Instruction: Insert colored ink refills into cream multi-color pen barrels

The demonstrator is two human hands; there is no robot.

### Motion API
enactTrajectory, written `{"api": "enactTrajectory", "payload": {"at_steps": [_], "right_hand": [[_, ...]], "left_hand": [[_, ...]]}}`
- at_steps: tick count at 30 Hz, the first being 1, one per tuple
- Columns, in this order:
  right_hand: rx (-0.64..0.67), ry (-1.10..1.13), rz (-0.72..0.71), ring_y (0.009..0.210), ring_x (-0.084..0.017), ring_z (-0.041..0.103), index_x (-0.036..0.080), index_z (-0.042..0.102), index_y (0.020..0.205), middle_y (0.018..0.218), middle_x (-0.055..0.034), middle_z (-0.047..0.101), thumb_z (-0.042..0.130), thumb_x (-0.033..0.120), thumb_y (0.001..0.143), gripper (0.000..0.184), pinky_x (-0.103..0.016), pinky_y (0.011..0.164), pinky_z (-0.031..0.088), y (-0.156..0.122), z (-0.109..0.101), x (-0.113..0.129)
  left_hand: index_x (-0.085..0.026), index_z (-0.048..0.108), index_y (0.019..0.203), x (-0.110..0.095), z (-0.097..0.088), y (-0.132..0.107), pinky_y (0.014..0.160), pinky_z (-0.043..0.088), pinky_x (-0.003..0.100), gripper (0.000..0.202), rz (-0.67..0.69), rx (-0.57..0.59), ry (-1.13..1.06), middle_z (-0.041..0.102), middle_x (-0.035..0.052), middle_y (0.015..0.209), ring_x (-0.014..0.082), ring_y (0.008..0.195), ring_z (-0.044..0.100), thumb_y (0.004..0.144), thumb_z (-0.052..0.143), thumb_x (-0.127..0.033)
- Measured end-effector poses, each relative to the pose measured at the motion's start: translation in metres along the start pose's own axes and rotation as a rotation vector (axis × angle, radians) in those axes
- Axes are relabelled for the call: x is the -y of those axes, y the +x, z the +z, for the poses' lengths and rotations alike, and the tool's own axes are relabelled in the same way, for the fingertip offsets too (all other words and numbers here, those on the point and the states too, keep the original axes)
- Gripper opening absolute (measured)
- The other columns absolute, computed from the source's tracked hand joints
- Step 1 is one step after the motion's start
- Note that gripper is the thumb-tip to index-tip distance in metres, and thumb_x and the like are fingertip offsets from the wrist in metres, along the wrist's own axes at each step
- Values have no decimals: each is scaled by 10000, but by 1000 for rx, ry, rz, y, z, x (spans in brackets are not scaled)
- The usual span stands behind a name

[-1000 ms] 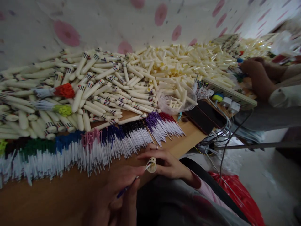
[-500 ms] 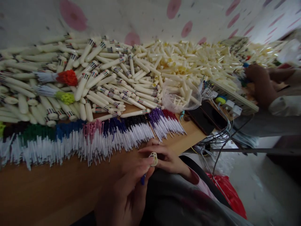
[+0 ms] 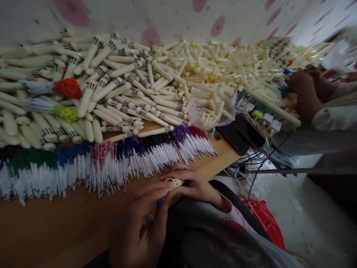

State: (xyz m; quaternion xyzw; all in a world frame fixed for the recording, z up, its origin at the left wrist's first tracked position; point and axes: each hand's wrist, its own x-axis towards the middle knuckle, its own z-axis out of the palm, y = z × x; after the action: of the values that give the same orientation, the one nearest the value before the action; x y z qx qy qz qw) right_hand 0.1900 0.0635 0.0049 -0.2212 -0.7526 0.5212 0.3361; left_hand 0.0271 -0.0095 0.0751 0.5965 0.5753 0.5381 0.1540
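My right hand (image 3: pixel 195 183), with a ring on one finger, is closed around a cream pen barrel (image 3: pixel 176 183). Slots show at the barrel's open end, which points left toward my other hand. My left hand (image 3: pixel 149 216) is closer to the camera, its thumb and index finger pinched at that end. A small blue plastic piece (image 3: pixel 160 202) shows between those fingers; the rest of it is hidden. Just beyond both hands lies a row of white refills (image 3: pixel 111 175) with coloured tops, sorted by colour along the table (image 3: pixel 69 219).
Behind the refills are heaped multicolour pens (image 3: pixel 117 89) and empty cream barrels (image 3: pixel 212 67). A clear plastic bowl (image 3: pixel 195 119), phones (image 3: pixel 237 137) and a loaded power strip (image 3: pixel 279 111) occupy the right. Another person's hand (image 3: pixel 299 83) works at far right. A red bag (image 3: pixel 264 219) lies below.
The pen barrel has tilted, its end now turned left instead of toward the camera. My left hand has shifted slightly left with the blue piece. The whole view has moved a little.
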Motion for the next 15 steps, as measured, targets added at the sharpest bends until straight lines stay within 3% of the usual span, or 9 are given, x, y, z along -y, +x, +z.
{"api": "enactTrajectory", "payload": {"at_steps": [2,4,8,11,15], "right_hand": [[1,34,3,906,-164,679,153,702,1183,1005,-81,744,732,381,864,394,-274,826,542,-2,0,-2],[9,69,38,920,-167,714,142,700,1184,1038,-87,764,763,330,841,396,-257,830,555,-4,0,-2],[29,85,103,956,-178,731,136,703,1185,1094,-96,765,771,309,833,398,-251,848,562,-5,-1,-1],[29,80,92,952,-175,733,134,704,1191,1091,-102,766,778,294,825,407,-243,845,560,-3,-2,0],[45,67,61,974,-171,730,166,687,1237,1109,-95,762,772,256,832,423,-244,861,554,-1,-1,-1]], "left_hand": [[-215,666,855,1,5,-6,680,589,172,100,-126,-106,-92,750,-16,809,111,746,720,856,647,-117],[-222,673,892,6,7,-12,750,580,184,136,-196,-103,-153,740,-31,839,102,794,704,856,659,-91],[-248,683,898,19,3,-14,843,547,171,160,-228,12,-203,711,-46,911,89,891,674,863,667,-93],[-258,698,872,22,-1,-11,816,542,147,145,-255,53,-176,688,-44,915,85,897,662,861,679,-115],[-269,723,877,20,-2,-11,735,560,126,131,-319,-9,-143,714,-54,873,80,805,683,837,706,-145]]}}
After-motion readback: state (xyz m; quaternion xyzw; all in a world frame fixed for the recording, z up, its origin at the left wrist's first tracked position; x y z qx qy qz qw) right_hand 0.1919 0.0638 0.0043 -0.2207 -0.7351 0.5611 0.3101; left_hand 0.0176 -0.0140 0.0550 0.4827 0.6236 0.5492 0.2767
